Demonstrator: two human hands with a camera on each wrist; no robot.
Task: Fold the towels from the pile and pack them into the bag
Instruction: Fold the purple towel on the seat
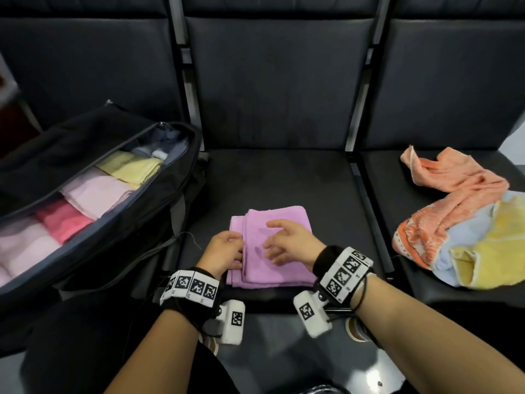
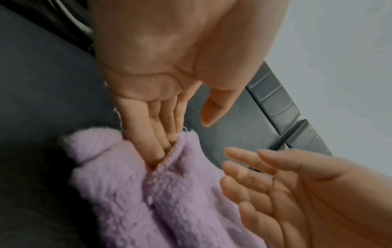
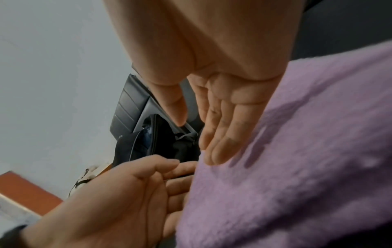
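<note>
Nearest: your left hand (image 1: 224,250), fingers straight and slid into the open side of the folded lilac towel (image 1: 270,248), likely to get under it for lifting.

Beside it: your right hand (image 1: 287,241), fingers spread and relaxed, hovering just above the towel's top face, gripping nothing; probably there to steady the fold.

Under both hands: the towel, lying on the middle seat (image 1: 284,177), a neat rectangle that looks ready to pack.

Left of your left hand: the black bag (image 1: 119,223), unzipped, with folded towels (image 1: 93,191) in a row so each new one slots alongside.

Far right of your right hand: the unfolded pile (image 1: 460,223), orange, blue and yellow, still waiting.
</note>
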